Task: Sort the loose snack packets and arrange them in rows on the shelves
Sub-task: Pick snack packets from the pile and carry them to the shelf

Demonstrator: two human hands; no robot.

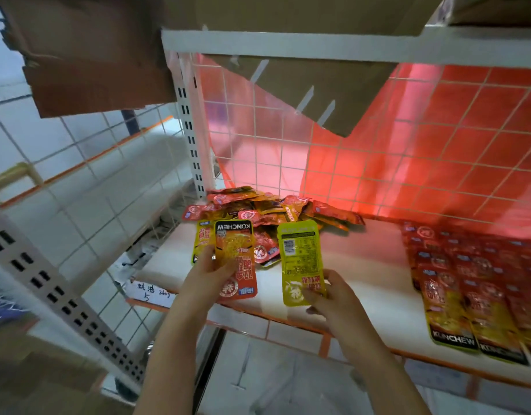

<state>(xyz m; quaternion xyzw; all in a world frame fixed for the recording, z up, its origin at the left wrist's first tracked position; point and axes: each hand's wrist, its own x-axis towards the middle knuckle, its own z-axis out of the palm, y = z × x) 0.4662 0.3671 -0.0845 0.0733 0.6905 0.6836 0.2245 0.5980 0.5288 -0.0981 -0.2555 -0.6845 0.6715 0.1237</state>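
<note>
Over the white shelf: we hold packets in both hands above the white shelf board with its orange front edge (363, 298), between the loose heap and the finished rows.
Left hand: our left hand (208, 272) grips two flat foil snack packets fanned together, a red-and-yellow one with a black band facing us (235, 259) and a yellow-edged one tucked behind it (203, 239); thumb across the front, fingers hidden behind.
Right hand: our right hand (328, 295) pinches the lower end of a single yellow packet turned back side up, barcode showing (300, 259).
Loose heap: a jumbled pile of red and orange packets (273, 209) lies at the back left of the shelf, against the white wire grid panel (378, 151).
Arranged rows: overlapping red-and-yellow packets (468, 295) lie in neat rows on the right part of the shelf, well apart from the heap.
Risk, slipping: we judge the fanned pair could slide apart and drop past the shelf edge, since one grip holds two slick packets.
Risk, orientation: the yellow packet shows its back; laid down as it is, it would break the face-up pattern of the rows.
Risk, disturbance: sliding a new packet in carelessly could nudge the overlapped rows out of line.
</note>
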